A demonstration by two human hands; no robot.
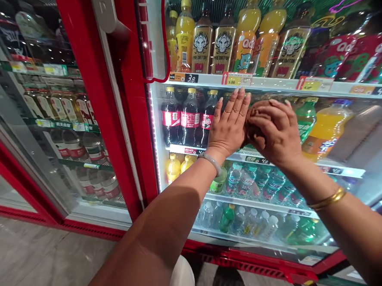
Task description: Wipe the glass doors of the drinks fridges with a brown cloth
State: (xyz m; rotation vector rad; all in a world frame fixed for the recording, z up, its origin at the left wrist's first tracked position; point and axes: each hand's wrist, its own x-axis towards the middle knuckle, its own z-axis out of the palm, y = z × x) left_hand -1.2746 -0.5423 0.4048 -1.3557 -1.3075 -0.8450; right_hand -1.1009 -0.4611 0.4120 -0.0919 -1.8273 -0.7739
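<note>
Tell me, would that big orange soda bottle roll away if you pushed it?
The orange soda bottle looks full, so probably heavy for its size. It seems to lean on the shelf, and its round body would likely roll if knocked over. The plastic probably won't break easily.

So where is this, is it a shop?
Most likely a shop's drinks section. Red glass-door coolers hold rows of bottled drinks, and price tags run along the shelf edges. Both hands are at the glass.
</note>
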